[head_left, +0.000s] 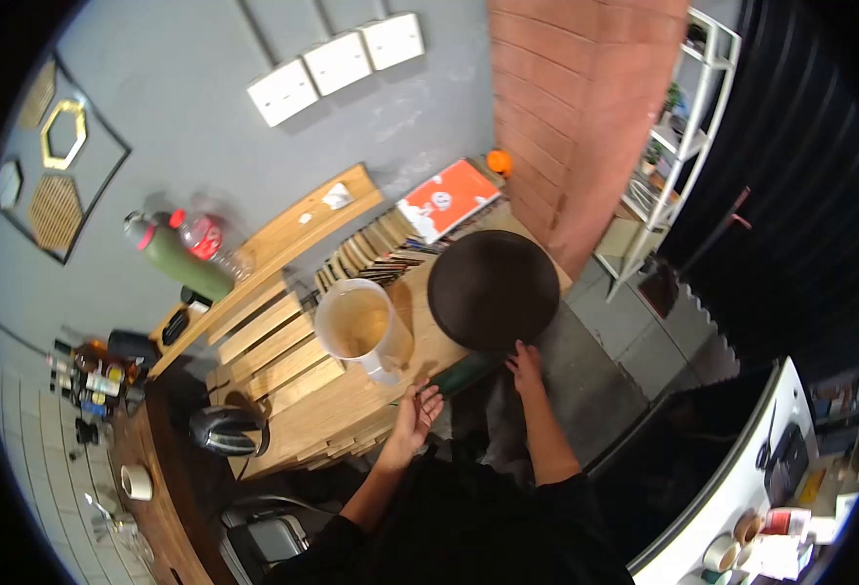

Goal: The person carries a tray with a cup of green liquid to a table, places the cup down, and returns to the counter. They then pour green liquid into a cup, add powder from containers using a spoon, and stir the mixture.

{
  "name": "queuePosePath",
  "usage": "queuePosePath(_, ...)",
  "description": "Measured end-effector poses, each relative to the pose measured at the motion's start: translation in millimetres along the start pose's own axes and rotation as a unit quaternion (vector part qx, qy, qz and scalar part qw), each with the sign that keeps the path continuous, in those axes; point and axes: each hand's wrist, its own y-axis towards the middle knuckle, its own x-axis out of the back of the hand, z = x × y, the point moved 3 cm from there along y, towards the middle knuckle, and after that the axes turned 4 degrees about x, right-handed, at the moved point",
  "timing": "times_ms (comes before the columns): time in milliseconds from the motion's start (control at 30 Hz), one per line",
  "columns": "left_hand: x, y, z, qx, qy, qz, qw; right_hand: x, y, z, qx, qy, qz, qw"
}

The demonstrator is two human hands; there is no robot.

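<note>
My left hand [418, 409] is palm up with its fingers apart, just below the handle of a translucent pitcher [356, 322] on the slatted wooden table [303, 405]. Nothing shows in that hand. A dark round tray or lid [494, 291] lies on the right end of the table. At its lower edge is my right hand [525, 368], fingers apart, holding nothing that I can see. Whether its fingertips touch the edge is unclear. A dark green object [463, 374] shows at the table edge between both hands.
A row of books [376, 249] and a red-and-white book [449, 200] line the wall. Bottles [181, 255] stand at the upper left, a black kettle [225, 431] at the lower left. The brick pillar [556, 117] rises behind the table; a white-edged counter [761, 429] is right.
</note>
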Motion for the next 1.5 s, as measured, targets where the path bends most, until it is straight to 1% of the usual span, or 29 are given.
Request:
queuePosePath(67, -10, -16, 26, 0.040, -0.041, -0.051, 0.997, 32, 1, 4, 0.014, 0.120, -0.125, 0.985)
queuePosePath(100, 10, 1, -46, -0.002, -0.019, -0.044, 0.999, -44, 28, 13, 0.028, 0.148, -0.088, 0.985)
queuePosePath(167, 15, -6, -29, 0.038, -0.025, -0.058, 0.997, -17, 25, 4, -0.002, 0.077, -0.021, 0.997)
queuePosePath(200, 17, -3, -21, 0.048, -0.025, -0.055, 0.997, -6, 24, 0, -0.002, 0.076, -0.032, 0.997)
queuePosePath(267, 22, 16, -11, 0.075, -0.012, -0.041, 0.996, 8, 26, 0, 0.045, 0.027, 0.000, 0.999)
queuePosePath(300, 20, 25, -8, 0.085, -0.001, -0.030, 0.996, 10, 19, 4, 0.052, 0.035, -0.015, 0.998)
queuePosePath(367, 14, 39, 0, 0.152, -0.019, -0.066, 0.986, 2, -9, 16, 0.098, 0.086, -0.028, 0.991)
queuePosePath(400, 11, 48, 3, 0.162, -0.008, -0.067, 0.985, -3, -20, 28, 0.112, 0.095, -0.044, 0.988)
queuePosePath(433, 7, 54, 5, 0.173, 0.009, -0.053, 0.983, -6, -36, 38, 0.117, 0.070, -0.078, 0.988)
queuePosePath(500, 1, 65, 15, 0.174, -0.022, -0.081, 0.981, 6, -70, 53, 0.124, 0.058, -0.143, 0.980)
queuePosePath(567, -17, 66, 26, 0.207, -0.004, -0.058, 0.977, 27, -98, 62, 0.148, 0.058, -0.123, 0.980)
queuePosePath(633, -46, 55, 33, 0.183, -0.086, 0.008, 0.979, 61, -127, 53, 0.166, 0.067, -0.188, 0.966)
queuePosePath(667, -49, 61, 43, 0.190, -0.100, 0.106, 0.971, 71, -160, 54, 0.174, 0.051, -0.209, 0.961)
queuePosePath(700, -68, 54, 51, 0.219, -0.078, 0.120, 0.965, 82, -185, 55, 0.183, 0.037, -0.229, 0.955)
queuePosePath(767, -105, 20, 56, 0.240, -0.047, 0.196, 0.950, 112, -236, 41, 0.172, 0.059, -0.267, 0.946)
queuePosePath(833, -113, 18, 82, 0.313, -0.019, 0.235, 0.920, 129, -296, 40, 0.256, 0.083, -0.236, 0.934)
queuePosePath(900, -126, 18, 108, 0.345, 0.076, 0.322, 0.878, 145, -354, 32, 0.249, 0.081, -0.276, 0.925)
queuePosePath(967, -144, 9, 138, 0.390, 0.108, 0.334, 0.851, 154, -403, 12, 0.295, 0.113, -0.316, 0.895)
queuePosePath(1033, -162, -4, 159, 0.426, 0.149, 0.343, 0.824, 168, -438, -24, 0.288, 0.123, -0.344, 0.885)
queuePosePath(1100, -186, -32, 183, 0.497, 0.144, 0.350, 0.781, 164, -477, -44, 0.251, 0.112, -0.419, 0.865)
queuePosePath(1133, -189, -39, 193, 0.486, 0.179, 0.391, 0.760, 156, -497, -48, 0.254, 0.130, -0.445, 0.849)
queuePosePath(1167, -191, -46, 203, 0.502, 0.193, 0.396, 0.744, 156, -510, -65, 0.254, 0.127, -0.457, 0.843)
queuePosePath(1233, -193, -58, 223, 0.497, 0.248, 0.386, 0.736, 154, -539, -91, 0.182, 0.076, -0.509, 0.838)
queuePosePath(1267, -192, -62, 231, 0.510, 0.261, 0.393, 0.720, 161, -553, -113, 0.140, 0.012, -0.543, 0.828)
queuePosePath(1300, -189, -62, 238, 0.509, 0.287, 0.391, 0.712, 161, -573, -118, 0.134, -0.015, -0.600, 0.789)
queuePosePath(1367, -189, -71, 251, 0.516, 0.320, 0.392, 0.691, 165, -615, -117, 0.147, -0.058, -0.736, 0.658)
queuePosePath(1400, -192, -79, 252, 0.524, 0.338, 0.397, 0.674, 169, -634, -115, 0.127, -0.060, -0.786, 0.602)
queuePosePath(1433, -192, -85, 254, 0.529, 0.356, 0.401, 0.657, 172, -653, -113, 0.107, -0.063, -0.830, 0.544)
queuePosePath(1500, -191, -90, 264, 0.531, 0.373, 0.407, 0.643, 180, -681, -99, 0.080, -0.182, -0.855, 0.479)
